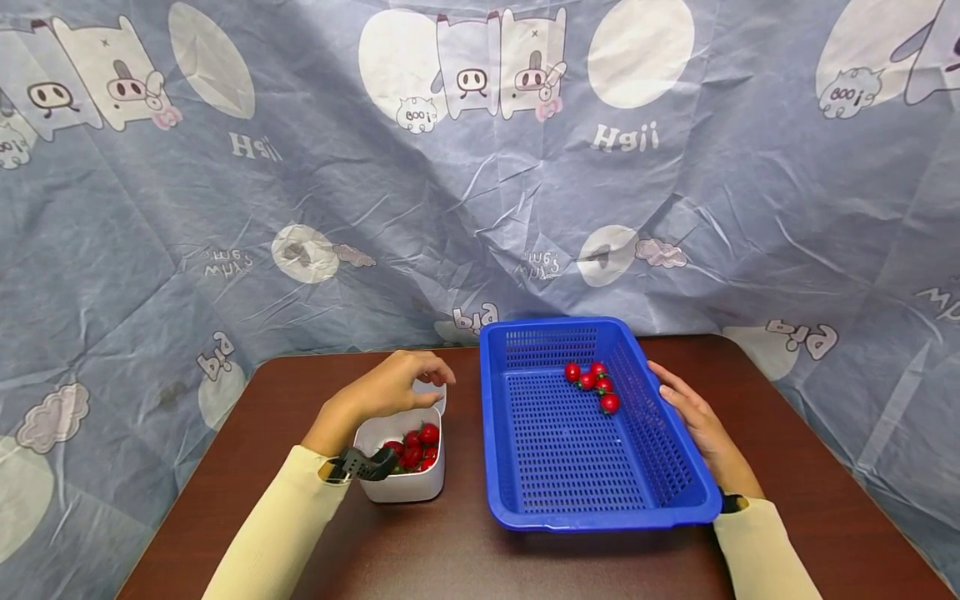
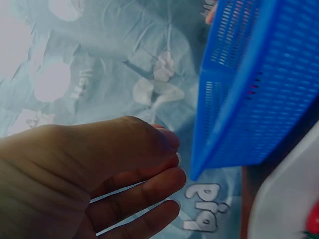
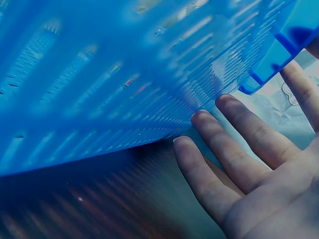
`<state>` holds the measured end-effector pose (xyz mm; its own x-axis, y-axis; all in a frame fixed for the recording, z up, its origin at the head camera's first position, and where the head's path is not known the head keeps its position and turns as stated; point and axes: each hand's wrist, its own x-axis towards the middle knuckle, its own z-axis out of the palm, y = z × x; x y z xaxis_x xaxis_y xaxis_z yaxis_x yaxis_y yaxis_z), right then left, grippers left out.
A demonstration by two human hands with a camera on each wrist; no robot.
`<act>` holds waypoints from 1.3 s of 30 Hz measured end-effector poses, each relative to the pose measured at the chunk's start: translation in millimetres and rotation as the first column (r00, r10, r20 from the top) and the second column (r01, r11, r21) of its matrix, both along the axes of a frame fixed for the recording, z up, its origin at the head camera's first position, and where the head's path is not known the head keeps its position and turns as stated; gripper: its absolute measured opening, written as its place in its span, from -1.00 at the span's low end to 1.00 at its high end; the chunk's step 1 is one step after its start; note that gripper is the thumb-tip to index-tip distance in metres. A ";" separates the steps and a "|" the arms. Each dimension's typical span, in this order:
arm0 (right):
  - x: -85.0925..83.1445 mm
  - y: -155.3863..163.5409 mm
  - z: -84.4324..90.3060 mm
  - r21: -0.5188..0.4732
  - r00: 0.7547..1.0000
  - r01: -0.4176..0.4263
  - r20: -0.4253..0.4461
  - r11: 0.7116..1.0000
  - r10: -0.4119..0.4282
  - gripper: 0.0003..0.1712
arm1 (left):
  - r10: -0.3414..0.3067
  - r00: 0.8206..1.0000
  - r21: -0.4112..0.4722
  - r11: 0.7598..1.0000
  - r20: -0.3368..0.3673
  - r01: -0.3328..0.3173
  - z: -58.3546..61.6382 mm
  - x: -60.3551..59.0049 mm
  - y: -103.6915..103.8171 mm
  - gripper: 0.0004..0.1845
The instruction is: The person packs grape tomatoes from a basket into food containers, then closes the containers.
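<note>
A blue plastic basket has several cherry tomatoes lying toward its far right. To its left is a white box with more red tomatoes inside. My left hand hovers over the far side of this box; in the left wrist view its thumb and loosely bent fingers show nothing held. Along the basket's right outer side lies my right hand. Its straight fingers touch or nearly touch the slatted wall in the right wrist view.
Both containers stand on a dark brown table. A translucent lid-like flap rises behind the white box, partly hidden by the left hand. A blue-grey printed cloth hangs behind the table's far edge.
</note>
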<state>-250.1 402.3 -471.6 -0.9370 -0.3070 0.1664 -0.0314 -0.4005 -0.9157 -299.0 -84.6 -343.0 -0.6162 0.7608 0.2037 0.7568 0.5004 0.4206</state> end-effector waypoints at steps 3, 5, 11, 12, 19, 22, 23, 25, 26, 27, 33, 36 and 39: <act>-0.7 0.3 -0.8 -0.004 1.000 -0.005 0.010 1.000 0.005 -0.41 | 0.004 1.000 0.001 1.000 0.004 -0.004 10.5 -6.9 9.9 -0.76; -0.9 0.5 -1.0 -0.010 1.000 -0.009 0.014 1.000 0.009 -0.40 | -0.001 1.000 -0.003 1.000 -0.001 0.001 16.8 -11.0 17.5 -0.77; 0.0 0.9 0.7 -0.013 1.000 -0.009 0.014 1.000 0.009 -0.39 | -0.073 0.997 -0.005 0.997 -0.019 0.072 29.1 -23.2 50.6 -0.79; 0.1 1.1 1.1 -0.014 1.000 -0.008 0.015 1.000 0.009 -0.39 | -0.083 0.996 -0.004 0.997 -0.014 0.083 30.5 -24.7 56.9 -0.79; 0.4 0.7 0.5 -0.004 0.999 0.015 0.032 1.000 -0.015 -0.40 | -0.114 0.994 -0.024 0.993 -0.002 0.114 33.1 -33.8 98.3 -0.80; 0.1 0.1 -0.6 -0.005 1.000 0.007 0.026 1.000 -0.007 -0.41 | -0.128 0.992 -0.030 0.991 0.010 0.128 32.8 -35.7 113.2 -0.81; 0.0 -0.2 -0.7 -0.012 1.000 0.002 0.026 1.000 -0.001 -0.41 | -0.131 0.991 -0.029 0.991 0.016 0.131 32.6 -36.7 117.9 -0.81; -0.5 -0.3 -1.0 -0.019 1.000 -0.003 0.017 1.000 0.004 -0.41 | -0.137 0.990 -0.016 0.990 0.040 0.138 31.8 -39.0 127.2 -0.82; -0.9 -0.1 -1.3 -0.026 1.000 -0.007 0.016 1.000 0.007 -0.41 | -0.138 0.989 -0.009 0.990 0.053 0.139 30.9 -40.9 131.8 -0.83; -1.2 0.0 -1.6 -0.027 1.000 -0.007 0.009 1.000 0.007 -0.41 | -0.138 0.988 -0.001 0.990 0.065 0.138 30.0 -42.6 136.3 -0.83; -2.2 0.0 -2.9 -0.044 0.999 -0.033 -0.018 0.998 0.032 -0.41 | -0.143 0.987 0.017 0.990 0.079 0.142 24.1 -52.9 161.4 -0.84; -1.4 -0.3 -2.7 -0.058 0.999 -0.050 -0.024 0.997 0.049 -0.41 | -0.160 0.985 0.015 0.987 0.067 0.160 22.6 -56.3 174.6 -0.83; -1.1 -0.9 -1.7 -0.072 0.998 -0.062 -0.023 0.995 0.061 -0.41 | -0.175 0.982 0.015 0.985 0.067 0.174 21.2 -58.2 188.2 -0.81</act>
